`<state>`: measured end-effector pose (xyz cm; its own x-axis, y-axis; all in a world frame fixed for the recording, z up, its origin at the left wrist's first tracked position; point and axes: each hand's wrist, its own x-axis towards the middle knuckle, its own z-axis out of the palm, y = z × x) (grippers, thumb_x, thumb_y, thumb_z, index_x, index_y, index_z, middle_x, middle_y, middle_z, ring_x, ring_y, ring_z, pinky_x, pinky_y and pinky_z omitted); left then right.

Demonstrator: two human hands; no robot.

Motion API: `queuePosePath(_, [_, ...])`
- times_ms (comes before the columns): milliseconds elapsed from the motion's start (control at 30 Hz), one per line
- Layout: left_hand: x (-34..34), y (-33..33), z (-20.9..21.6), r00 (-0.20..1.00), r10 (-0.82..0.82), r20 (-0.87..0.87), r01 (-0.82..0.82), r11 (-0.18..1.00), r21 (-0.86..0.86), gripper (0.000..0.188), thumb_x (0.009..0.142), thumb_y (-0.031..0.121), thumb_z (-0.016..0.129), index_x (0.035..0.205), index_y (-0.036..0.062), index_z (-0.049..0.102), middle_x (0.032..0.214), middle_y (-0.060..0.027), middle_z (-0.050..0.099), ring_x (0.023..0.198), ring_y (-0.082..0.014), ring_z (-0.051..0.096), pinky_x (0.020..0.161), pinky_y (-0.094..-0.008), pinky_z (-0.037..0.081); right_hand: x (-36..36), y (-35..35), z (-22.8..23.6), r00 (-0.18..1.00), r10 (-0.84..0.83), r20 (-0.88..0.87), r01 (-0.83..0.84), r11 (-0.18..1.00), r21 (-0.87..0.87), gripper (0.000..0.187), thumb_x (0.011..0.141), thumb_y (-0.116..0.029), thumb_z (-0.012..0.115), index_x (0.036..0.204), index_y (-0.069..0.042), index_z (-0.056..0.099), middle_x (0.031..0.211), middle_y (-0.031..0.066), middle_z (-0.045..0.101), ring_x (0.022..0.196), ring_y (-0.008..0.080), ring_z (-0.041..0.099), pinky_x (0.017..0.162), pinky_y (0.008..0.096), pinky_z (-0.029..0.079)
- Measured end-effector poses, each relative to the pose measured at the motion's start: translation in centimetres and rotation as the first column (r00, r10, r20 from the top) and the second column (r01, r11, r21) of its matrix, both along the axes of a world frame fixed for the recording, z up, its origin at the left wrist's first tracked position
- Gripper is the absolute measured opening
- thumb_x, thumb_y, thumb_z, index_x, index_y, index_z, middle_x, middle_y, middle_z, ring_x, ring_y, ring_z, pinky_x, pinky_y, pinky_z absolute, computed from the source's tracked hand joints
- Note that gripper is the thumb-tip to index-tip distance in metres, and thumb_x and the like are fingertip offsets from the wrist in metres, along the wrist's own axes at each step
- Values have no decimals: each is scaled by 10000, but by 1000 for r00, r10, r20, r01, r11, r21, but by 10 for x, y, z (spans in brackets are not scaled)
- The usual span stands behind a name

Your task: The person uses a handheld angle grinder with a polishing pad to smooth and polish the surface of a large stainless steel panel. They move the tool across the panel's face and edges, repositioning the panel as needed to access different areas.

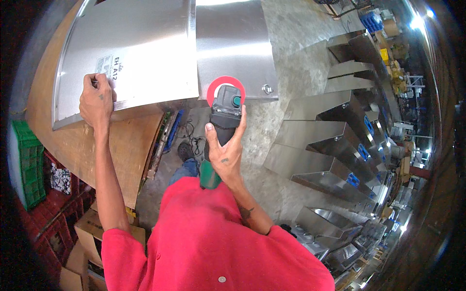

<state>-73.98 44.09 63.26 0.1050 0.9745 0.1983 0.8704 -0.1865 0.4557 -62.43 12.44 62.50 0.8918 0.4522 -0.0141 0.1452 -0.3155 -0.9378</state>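
My right hand (225,151) is wrapped round an angle grinder (225,127) with a black body and a green rear end. At the tool's far end is a round red disc (224,80), partly hidden by the grinder head. It overlaps the near edge of a shiny sheet metal piece (233,43); whether it touches the metal, I cannot tell. My left hand (97,101) is closed, its fingers curled at the printed label (105,65) on a framed metal panel (150,53). What those fingers hold, if anything, is hidden.
The panel lies on a wooden table (116,155). Several bent metal housings (310,131) stand on the concrete floor to the right. A green crate (31,162), red crates (56,237) and cardboard boxes (92,233) are at the left. Dark cables (193,133) lie near my foot.
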Motion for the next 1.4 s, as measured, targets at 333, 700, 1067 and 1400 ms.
queuePosePath(333, [-5, 7, -4, 1000, -11, -5, 11, 999, 36, 447, 1031, 469, 579, 1220, 107, 760, 1035, -175, 812, 1000, -419, 765, 892, -513, 558, 22, -17, -12, 993, -82, -79, 83, 997, -1, 964, 1066, -297, 738, 1734, -21, 99, 1296, 290, 694, 1150, 322, 725, 1037, 442, 546])
queuePosePath(700, [-5, 10, -5, 999, 4, -40, -1, 998, 63, 461, 1052, 483, 562, 1214, 101, 763, 1056, -170, 813, 1015, -389, 768, 893, -497, 558, 51, -41, -42, 992, -127, 12, 128, 990, -63, 956, 1066, -305, 735, 1732, -29, 107, 1281, 290, 698, 1157, 325, 727, 1004, 426, 562])
queuePosePath(1067, [-12, 19, -11, 998, 13, -68, -7, 996, 87, 496, 1057, 523, 570, 1227, 96, 757, 1064, -161, 814, 1017, -381, 764, 900, -500, 553, 78, -58, -33, 968, -159, -195, 154, 987, -43, 999, 1066, -342, 722, 1734, -1, 62, 1621, 365, 436, 1448, 441, 548, 1199, 481, 428])
queuePosePath(1400, [-19, 22, -14, 998, -15, -59, 21, 995, 98, 480, 1069, 518, 574, 1223, 103, 758, 1040, -147, 807, 980, -357, 756, 891, -484, 550, 99, -75, -56, 967, -214, -136, 206, 976, -73, 988, 1064, -309, 716, 1732, 6, 59, 1662, 347, 385, 1495, 428, 496, 1224, 484, 397])
